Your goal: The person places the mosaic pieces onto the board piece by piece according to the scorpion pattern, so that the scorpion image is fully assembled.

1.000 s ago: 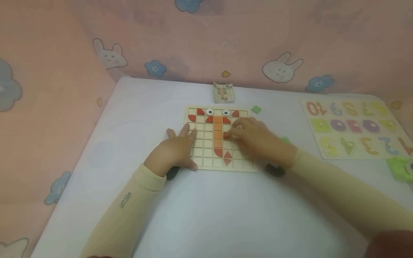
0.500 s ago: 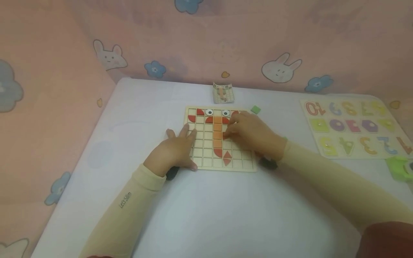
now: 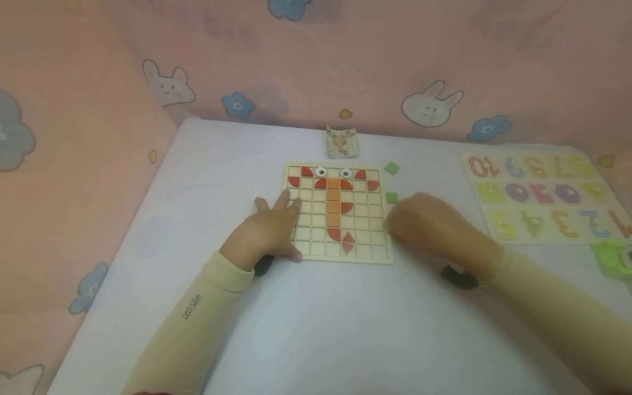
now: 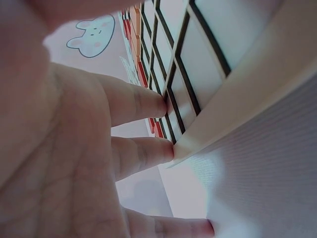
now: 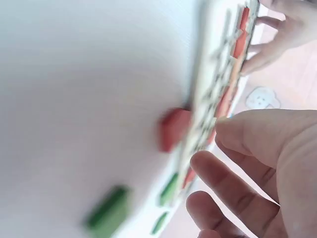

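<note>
A wooden grid board (image 3: 312, 221) lies on the white table with red, orange and eye-printed tiles set in its squares. My left hand (image 3: 266, 227) rests on its left edge, fingers spread; the left wrist view shows fingertips (image 4: 161, 105) touching the rim. A red quarter-circle tile (image 3: 347, 208) sits beside the orange column. My right hand (image 3: 434, 227) is just right of the board, blurred. In the right wrist view its fingers (image 5: 247, 134) are loosely bent with nothing between them, near a red piece (image 5: 174, 130) lying against the board's edge.
Green square tiles (image 3: 392, 168) lie right of the board, one (image 5: 109, 210) clear only in the right wrist view. A small picture card (image 3: 342, 142) stands behind the board. A number puzzle board (image 3: 535, 170) and a green object (image 3: 609, 258) are at the right.
My right hand has let go of the red quarter-circle tile in the grid and moved right, off the board, uncovering the upper right tiles. The left hand has stayed put.
</note>
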`<state>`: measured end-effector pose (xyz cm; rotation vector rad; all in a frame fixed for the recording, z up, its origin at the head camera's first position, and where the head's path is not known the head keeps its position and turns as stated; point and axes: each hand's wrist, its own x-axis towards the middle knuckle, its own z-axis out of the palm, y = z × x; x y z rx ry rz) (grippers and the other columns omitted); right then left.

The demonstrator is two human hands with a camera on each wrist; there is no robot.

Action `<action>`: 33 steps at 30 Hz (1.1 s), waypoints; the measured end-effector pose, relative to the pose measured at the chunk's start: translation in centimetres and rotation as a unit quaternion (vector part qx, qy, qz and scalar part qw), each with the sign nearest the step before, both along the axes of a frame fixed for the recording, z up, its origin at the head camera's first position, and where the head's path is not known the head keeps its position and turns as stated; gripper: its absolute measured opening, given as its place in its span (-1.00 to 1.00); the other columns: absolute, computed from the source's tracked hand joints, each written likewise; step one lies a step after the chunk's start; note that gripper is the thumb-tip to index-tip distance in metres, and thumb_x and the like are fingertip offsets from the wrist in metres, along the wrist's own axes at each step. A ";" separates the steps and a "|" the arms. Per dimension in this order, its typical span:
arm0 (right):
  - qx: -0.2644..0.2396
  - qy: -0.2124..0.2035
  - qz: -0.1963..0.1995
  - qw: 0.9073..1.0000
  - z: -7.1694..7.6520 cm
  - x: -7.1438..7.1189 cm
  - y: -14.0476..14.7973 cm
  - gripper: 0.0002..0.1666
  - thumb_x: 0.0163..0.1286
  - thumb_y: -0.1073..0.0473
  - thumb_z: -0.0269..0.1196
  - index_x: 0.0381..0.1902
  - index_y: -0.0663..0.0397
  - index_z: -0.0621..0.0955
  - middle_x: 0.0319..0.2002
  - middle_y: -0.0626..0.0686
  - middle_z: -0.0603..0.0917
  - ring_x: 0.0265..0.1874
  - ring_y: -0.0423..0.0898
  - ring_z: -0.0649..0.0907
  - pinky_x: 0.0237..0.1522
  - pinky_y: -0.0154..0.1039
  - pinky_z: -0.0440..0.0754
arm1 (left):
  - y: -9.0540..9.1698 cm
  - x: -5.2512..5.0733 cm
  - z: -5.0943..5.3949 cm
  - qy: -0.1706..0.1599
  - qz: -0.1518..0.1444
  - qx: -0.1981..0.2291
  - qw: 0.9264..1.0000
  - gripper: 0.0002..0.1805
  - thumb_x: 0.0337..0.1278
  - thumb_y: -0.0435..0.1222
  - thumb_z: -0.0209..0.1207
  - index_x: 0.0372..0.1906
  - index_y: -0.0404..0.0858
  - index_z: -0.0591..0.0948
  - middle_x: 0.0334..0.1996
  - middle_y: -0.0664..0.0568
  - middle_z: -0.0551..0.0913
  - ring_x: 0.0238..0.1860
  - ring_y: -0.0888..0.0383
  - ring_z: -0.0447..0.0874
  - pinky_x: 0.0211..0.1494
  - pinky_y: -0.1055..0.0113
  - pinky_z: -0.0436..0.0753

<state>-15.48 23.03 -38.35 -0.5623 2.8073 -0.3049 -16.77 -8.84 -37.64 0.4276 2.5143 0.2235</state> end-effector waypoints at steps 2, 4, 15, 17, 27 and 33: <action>-0.006 -0.004 -0.013 1.000 -0.2 1.2 0.8 -0.79 0.50 0.06 0.36 -0.04 -0.04 0.83 -0.18 -0.09 0.78 -0.14 -0.01 0.63 0.17 0.10 0.58 | -0.1 0.0 0.0 -0.001 0.002 0.000 1.000 0.41 -0.05 0.07 0.63 0.75 -0.19 -0.04 0.73 -0.21 -0.23 0.55 -0.64 -0.20 0.20 -0.26 0.62; -0.027 -0.002 -0.015 1.000 -0.6 2.1 1.5 -0.76 0.49 0.06 0.39 0.03 -0.05 0.84 -0.11 -0.07 0.80 -0.05 0.01 0.66 0.19 0.12 0.58 | -0.2 0.0 -0.1 -0.002 0.004 -0.001 1.000 0.41 -0.05 0.07 0.63 0.75 -0.18 -0.04 0.73 -0.21 -0.23 0.56 -0.64 -0.20 0.19 -0.25 0.62; -0.016 0.056 0.035 0.998 -1.5 3.0 1.8 -0.77 0.45 0.08 0.44 0.00 -0.02 0.85 -0.14 -0.08 0.81 -0.09 -0.02 0.65 0.10 0.05 0.61 | -0.8 0.0 -0.6 0.001 0.016 0.004 1.000 0.41 -0.07 0.06 0.65 0.75 -0.17 -0.03 0.73 -0.19 -0.24 0.56 -0.63 -0.22 0.20 -0.26 0.62; -0.010 0.061 0.036 0.997 -1.7 2.8 1.9 -0.80 0.44 0.07 0.45 -0.06 -0.01 0.86 -0.20 -0.08 0.79 -0.13 -0.02 0.64 0.08 0.04 0.61 | -0.7 0.0 -0.8 0.004 0.012 0.004 1.000 0.41 -0.07 0.06 0.64 0.75 -0.17 -0.02 0.73 -0.20 -0.22 0.55 -0.63 -0.20 0.18 -0.25 0.63; -0.055 0.094 0.047 0.993 -0.4 1.1 0.8 -0.75 0.42 0.10 0.48 0.02 -0.08 0.83 -0.09 -0.09 0.80 -0.04 -0.05 0.63 0.13 0.01 0.58 | 0.3 -0.2 -1.1 0.003 0.005 -0.005 1.000 0.41 -0.06 0.09 0.63 0.76 -0.13 -0.03 0.73 -0.16 -0.23 0.57 -0.62 -0.19 0.18 -0.28 0.62; -0.049 0.103 0.127 0.985 0.7 -2.9 -5.9 -0.80 0.42 0.12 0.45 -0.03 -0.05 0.84 -0.24 -0.11 0.76 -0.19 -0.03 0.56 -0.06 -0.10 0.53 | 0.1 -0.3 -0.4 0.003 0.005 -0.006 1.000 0.41 -0.04 0.10 0.62 0.76 -0.13 -0.05 0.73 -0.18 -0.26 0.57 -0.62 -0.21 0.20 -0.32 0.59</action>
